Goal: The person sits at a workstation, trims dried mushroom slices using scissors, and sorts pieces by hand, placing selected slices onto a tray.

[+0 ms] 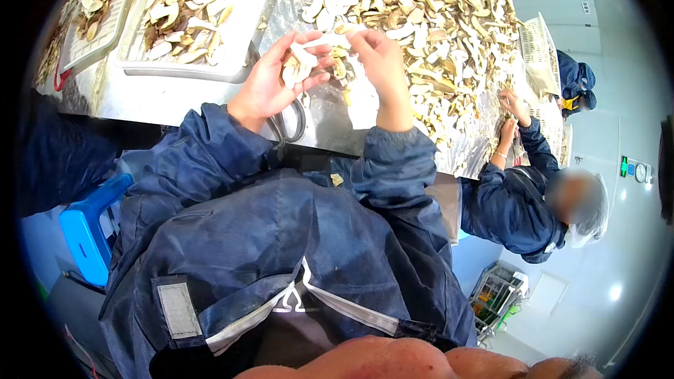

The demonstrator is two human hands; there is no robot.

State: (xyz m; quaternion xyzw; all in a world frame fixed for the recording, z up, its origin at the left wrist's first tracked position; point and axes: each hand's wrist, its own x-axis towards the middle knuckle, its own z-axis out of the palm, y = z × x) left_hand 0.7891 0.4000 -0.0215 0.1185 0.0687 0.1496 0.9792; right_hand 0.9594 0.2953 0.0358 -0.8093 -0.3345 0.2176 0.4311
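Observation:
My left hand is turned palm up, its fingers curled around several pale mushroom slices. Between both hands, over the table, a whitish slice stretches toward the fingertips of my right hand, which are pinched together on it. Glare washes out part of this slice. Beyond my hands spreads a large heap of sliced mushrooms, cream with brown edges. To the left, a white plastic tray holds more slices.
A second tray with slices stands farther left. The table's metal edge runs before me. A co-worker reaches over the heap's right side, near white crates. A blue stool stands at lower left.

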